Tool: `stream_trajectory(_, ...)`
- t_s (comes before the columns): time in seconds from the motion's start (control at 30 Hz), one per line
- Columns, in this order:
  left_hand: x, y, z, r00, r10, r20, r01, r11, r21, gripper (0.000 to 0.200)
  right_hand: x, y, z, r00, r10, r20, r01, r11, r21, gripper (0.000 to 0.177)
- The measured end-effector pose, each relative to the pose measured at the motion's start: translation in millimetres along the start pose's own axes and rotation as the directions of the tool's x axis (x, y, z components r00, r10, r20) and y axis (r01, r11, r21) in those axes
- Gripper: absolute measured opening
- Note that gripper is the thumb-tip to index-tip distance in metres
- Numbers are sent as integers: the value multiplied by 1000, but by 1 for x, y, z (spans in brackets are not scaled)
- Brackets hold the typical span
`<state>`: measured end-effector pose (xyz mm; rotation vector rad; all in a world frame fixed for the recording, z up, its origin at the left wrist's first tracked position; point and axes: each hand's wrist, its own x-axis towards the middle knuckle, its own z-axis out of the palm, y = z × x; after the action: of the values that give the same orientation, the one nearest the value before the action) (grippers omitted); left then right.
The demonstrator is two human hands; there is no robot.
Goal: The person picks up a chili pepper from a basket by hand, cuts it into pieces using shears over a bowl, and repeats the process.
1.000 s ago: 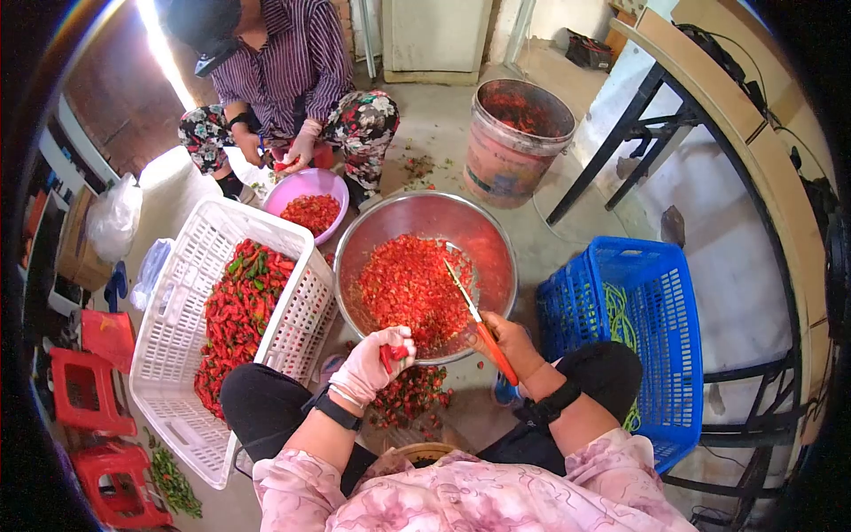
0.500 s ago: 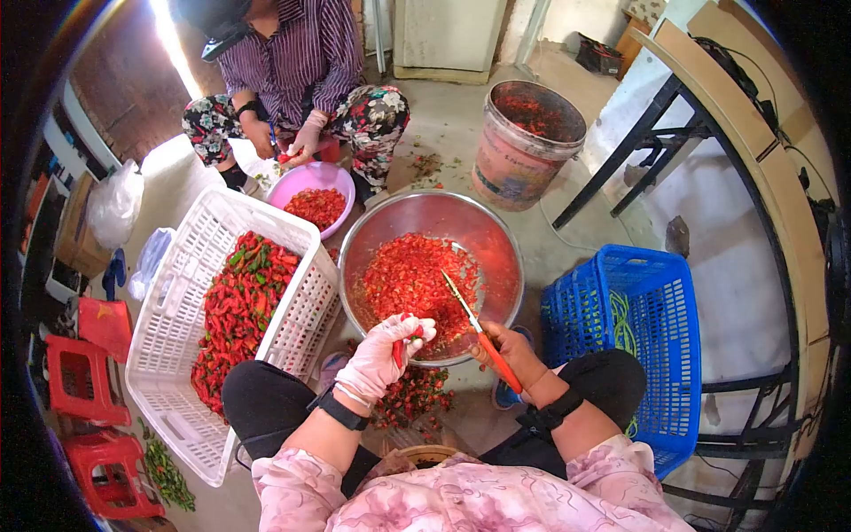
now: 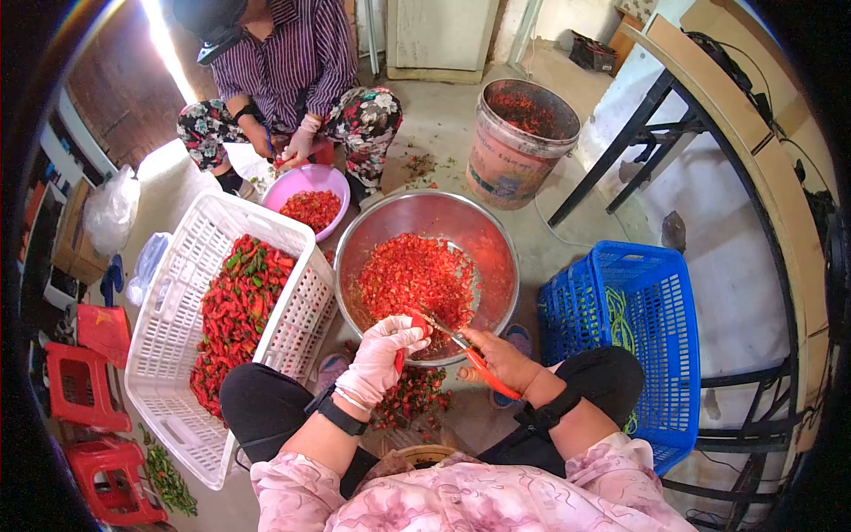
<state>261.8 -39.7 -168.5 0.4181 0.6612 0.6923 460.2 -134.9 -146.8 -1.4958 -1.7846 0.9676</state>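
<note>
In a white glove, my left hand is closed around a red chili pepper over the near rim of a steel bowl. My bare right hand grips scissors with orange handles. Their blades reach left to the chili pepper; whether they are fully closed on it I cannot make out. Chopped red chili lies across the bottom of the bowl. Beneath my hands, on the floor, is a pile of green and red pepper scraps.
A white basket of whole chili peppers stands left, a blue basket right. Behind the bowl are a bucket and a co-worker with a purple basin. Red stools sit far left, a black-framed table right.
The scissors have swung down and left, from pointing up over the bowl to meeting the chili pepper at my left hand. That pepper now shows above my gloved fingers.
</note>
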Motion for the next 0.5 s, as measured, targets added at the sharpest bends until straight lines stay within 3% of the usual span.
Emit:
stream_trajectory(0.13,-1,-5,2,999,38,-37,-35,996,80,10,0,-2,5,1000,4,20,-2,996,-88,59)
stream_trajectory(0.23,-1,-8,7,997,49,-64,-43,996,81,11,-1,4,17,996,-29,-80,16,987,-157,59)
stream_trajectory(0.3,0,-10,9,995,52,-86,-45,996,81,11,-2,1,20,992,53,-116,-69,987,-144,60)
stream_trajectory(0.5,-1,-15,8,982,90,-167,-92,996,-5,15,-4,6,28,981,40,-189,-83,970,-229,60)
